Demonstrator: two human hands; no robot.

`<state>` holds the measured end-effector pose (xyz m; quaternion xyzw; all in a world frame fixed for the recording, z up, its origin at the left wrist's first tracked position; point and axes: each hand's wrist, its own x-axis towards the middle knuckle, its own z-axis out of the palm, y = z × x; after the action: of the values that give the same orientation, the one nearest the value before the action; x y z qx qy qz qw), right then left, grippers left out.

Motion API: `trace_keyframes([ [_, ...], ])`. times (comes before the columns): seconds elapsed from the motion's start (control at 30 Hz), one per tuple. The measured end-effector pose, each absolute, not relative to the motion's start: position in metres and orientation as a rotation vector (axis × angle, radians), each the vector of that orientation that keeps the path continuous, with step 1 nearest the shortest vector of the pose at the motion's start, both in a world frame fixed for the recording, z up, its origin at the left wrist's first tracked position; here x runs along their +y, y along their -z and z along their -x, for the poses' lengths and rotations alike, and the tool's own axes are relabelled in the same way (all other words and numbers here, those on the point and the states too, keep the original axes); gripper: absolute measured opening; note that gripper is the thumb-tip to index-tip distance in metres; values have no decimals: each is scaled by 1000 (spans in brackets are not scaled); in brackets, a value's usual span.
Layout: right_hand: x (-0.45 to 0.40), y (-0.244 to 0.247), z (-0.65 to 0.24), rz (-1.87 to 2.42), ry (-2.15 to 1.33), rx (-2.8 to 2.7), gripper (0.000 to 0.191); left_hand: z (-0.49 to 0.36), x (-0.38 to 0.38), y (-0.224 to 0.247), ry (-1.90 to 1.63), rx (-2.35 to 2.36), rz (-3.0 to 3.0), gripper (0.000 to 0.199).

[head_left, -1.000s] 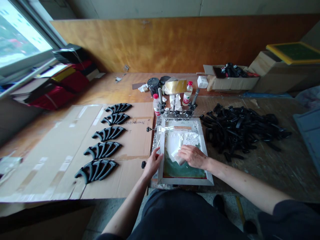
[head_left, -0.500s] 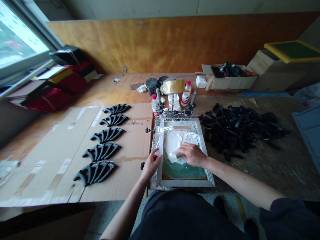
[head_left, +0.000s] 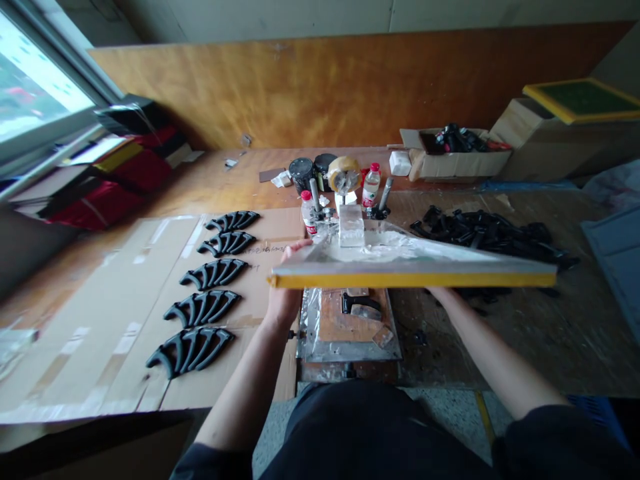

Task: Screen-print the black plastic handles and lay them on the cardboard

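Observation:
The silk-screen frame point(head_left: 415, 269) is raised off its base and tilted, its yellow-edged front side facing me. White ink lies on its mesh, and a pale block-like squeegee point(head_left: 351, 227) rests on it toward the back. My left hand point(head_left: 286, 300) is closed around the frame's left side, fingertips showing above the edge. My right forearm passes behind the frame's right part, which hides that hand. Beneath, a black curved plastic part point(head_left: 361, 305) sits on the wooden block of the printing base point(head_left: 345, 351).
Several black fan-shaped parts point(head_left: 193, 353) form a column on cardboard point(head_left: 105, 300) at left. A heap of black pieces point(head_left: 490, 233) lies at right. Clamp posts point(head_left: 385, 195), bottles point(head_left: 371, 185), dark tubs point(head_left: 301, 175) and a tape roll point(head_left: 345, 175) stand behind the frame.
The frame has swung up from lying flat, uncovering the base and the black part. My right hand has let go of the squeegee and moved out of sight behind the frame; my left hand rose with it.

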<state>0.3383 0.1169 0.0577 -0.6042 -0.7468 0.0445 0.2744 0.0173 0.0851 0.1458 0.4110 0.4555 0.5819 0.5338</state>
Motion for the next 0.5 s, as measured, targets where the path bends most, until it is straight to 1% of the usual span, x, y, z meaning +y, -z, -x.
trace_keyframes([
  [0.1,82,-20,-298,1613,-210,-2168,29,-25,96,-143,-1489,1093,-954,44],
  [0.17,65,-7,-268,1691,-244,-2276,24,-34,84,-126,-1472,1146,-852,46],
  [0.23,52,-7,-243,1839,-293,-2292,18,-47,59,-100,-1230,1193,-724,53],
  [0.3,41,-17,-223,1929,-332,-2218,14,-63,30,-73,-853,1177,-581,60],
  [0.37,29,-27,-210,1800,-345,-2203,12,-76,7,-52,-702,1105,-457,58],
  [0.47,19,-33,-219,1408,-390,-2263,10,-72,4,-37,-769,1149,-418,50],
  [0.5,18,-31,-234,1379,-389,-2244,9,-62,12,-35,-790,1232,-481,50],
])
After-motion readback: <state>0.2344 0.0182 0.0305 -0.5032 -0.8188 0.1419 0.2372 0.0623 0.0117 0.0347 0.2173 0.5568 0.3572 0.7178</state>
